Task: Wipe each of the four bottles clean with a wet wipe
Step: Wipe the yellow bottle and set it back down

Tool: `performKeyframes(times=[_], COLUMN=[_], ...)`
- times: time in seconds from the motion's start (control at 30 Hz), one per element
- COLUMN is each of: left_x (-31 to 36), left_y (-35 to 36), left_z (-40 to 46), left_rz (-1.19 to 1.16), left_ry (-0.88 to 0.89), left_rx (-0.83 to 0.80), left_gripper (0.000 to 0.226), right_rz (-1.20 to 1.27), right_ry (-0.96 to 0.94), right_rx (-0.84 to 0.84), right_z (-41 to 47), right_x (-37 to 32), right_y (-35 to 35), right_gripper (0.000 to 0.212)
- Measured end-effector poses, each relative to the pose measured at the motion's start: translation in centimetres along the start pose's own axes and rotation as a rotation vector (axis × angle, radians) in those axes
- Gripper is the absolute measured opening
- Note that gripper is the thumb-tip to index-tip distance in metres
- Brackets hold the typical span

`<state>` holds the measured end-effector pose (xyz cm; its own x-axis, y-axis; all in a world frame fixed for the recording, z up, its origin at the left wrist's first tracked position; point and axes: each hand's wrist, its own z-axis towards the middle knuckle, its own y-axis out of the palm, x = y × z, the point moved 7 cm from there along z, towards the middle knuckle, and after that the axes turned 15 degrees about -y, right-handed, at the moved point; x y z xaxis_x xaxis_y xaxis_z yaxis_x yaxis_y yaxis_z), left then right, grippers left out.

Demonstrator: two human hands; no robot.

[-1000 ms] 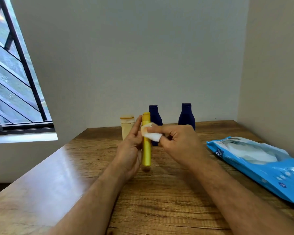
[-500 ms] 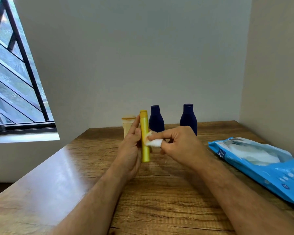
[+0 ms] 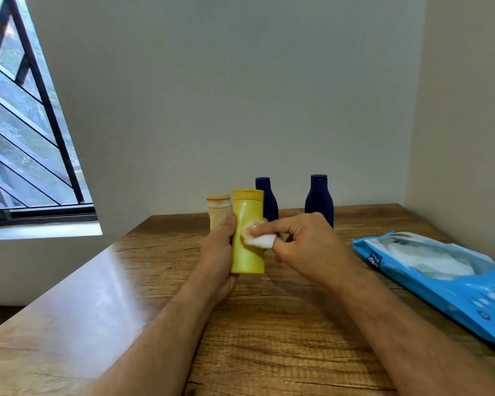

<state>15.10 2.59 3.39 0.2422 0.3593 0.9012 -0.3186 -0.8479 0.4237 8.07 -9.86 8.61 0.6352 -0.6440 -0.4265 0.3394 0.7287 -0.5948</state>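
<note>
Presently catalogued, by descending size: wooden table (image 3: pixel 269 324), bearing all items; blue wet-wipe pack (image 3: pixel 440 270), lying flat at the right, well apart from the bottles; left hand (image 3: pixel 217 252), fingers wrapped round the yellow bottle from behind, thumb along its left edge; right hand (image 3: pixel 306 247), fingertips pinching a folded wet wipe against the bottle's front face; yellow bottle (image 3: pixel 247 232), held upright just above the table near its middle, long axis vertical, cap pointing up, broad flat face toward the camera; two dark blue bottles (image 3: pixel 319 201), standing upright at the far edge, one partly hidden behind the yellow bottle; beige bottle (image 3: pixel 217 208), standing just left of them, behind the left hand; wet wipe (image 3: pixel 260 240), white, soft, bunched small. Handling note: the yellow bottle appears light, stiff plastic, smooth and likely slippery once damp; best gripped by its narrow sides at mid-body, leaving faces free for wiping.
</note>
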Motion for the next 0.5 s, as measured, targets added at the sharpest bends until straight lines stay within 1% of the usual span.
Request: performKeyframes(times=[0.07, 0.13, 0.2, 0.27, 0.37, 0.4, 0.43, 0.5], left_x=[-0.1, -0.4, -0.6, -0.4, -0.2, -0.2, -0.2, -0.1], left_y=[0.5, 1.1, 1.2, 0.8, -0.2, -0.5, -0.6, -0.5], left_z=[-0.1, -0.3, -0.2, -0.1, 0.2, 0.4, 0.4, 0.3], left_rz=[0.105, 0.195, 0.249, 0.275, 0.279, 0.279, 0.285, 0.305], left_ry=[0.025, 0.031, 0.037, 0.057, 0.062, 0.054, 0.049, 0.063], left_rx=[-0.007, -0.024, -0.024, 0.009, 0.097, 0.118, 0.131, 0.117], left_gripper=[0.043, 0.041, 0.041, 0.040, 0.038, 0.038, 0.038, 0.037], right_rz=[0.012, -0.031, -0.100, -0.068, -0.001, 0.003, 0.013, 0.014], right_ry=[0.015, 0.017, 0.005, 0.020, 0.010, -0.003, -0.010, -0.014], right_rx=[0.122, 0.223, 0.267, 0.213, -0.036, -0.088, -0.106, -0.069], right_z=[-0.1, -0.2, -0.3, -0.2, -0.1, -0.1, -0.1, 0.0], right_x=[0.3, 0.5, 0.3, 0.3, -0.2, -0.3, -0.4, -0.2], right_y=[-0.8, -1.5, -2.0, -1.8, 0.0, 0.4, 0.7, 0.6], right_gripper=[0.033, 0.032, 0.032, 0.033, 0.037, 0.038, 0.039, 0.040])
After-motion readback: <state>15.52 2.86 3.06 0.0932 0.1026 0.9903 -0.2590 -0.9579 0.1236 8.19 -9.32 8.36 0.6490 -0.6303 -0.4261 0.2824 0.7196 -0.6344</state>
